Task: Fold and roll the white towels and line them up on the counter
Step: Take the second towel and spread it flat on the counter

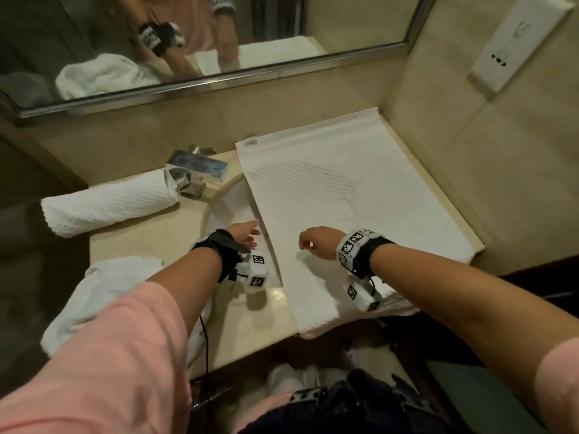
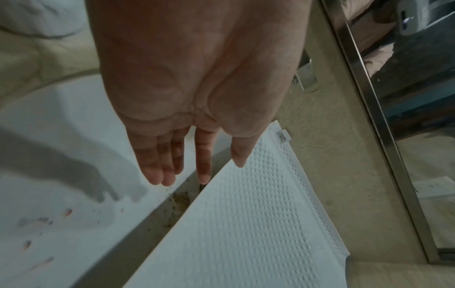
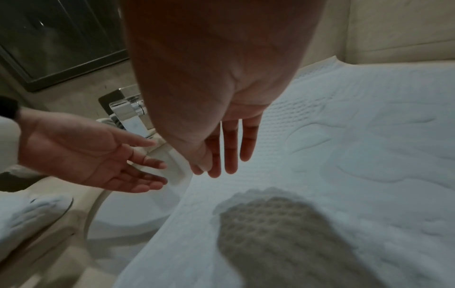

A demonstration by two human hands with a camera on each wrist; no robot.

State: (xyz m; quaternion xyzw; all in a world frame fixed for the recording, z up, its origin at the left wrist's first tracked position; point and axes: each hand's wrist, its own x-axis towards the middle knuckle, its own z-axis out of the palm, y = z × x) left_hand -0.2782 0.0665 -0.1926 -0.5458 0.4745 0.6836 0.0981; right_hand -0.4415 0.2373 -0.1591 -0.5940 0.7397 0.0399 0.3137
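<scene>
A white waffle towel (image 1: 344, 195) lies folded flat on the right of the counter, its near end hanging over the front edge. My left hand (image 1: 247, 234) hovers open over the sink beside the towel's left edge (image 2: 221, 224), fingers straight and holding nothing. My right hand (image 1: 313, 241) hangs just above the towel (image 3: 320, 175), fingers loosely extended, nothing in it. A rolled white towel (image 1: 106, 203) lies at the back left by the tap. A crumpled white towel (image 1: 103, 296) sits at the front left under my left forearm.
A chrome tap (image 1: 195, 172) stands behind the white sink basin (image 1: 232, 202). A mirror (image 1: 188, 36) runs along the back wall. A wall socket plate (image 1: 517, 42) is on the right wall. The beige counter (image 1: 150, 239) ends at a front edge near my body.
</scene>
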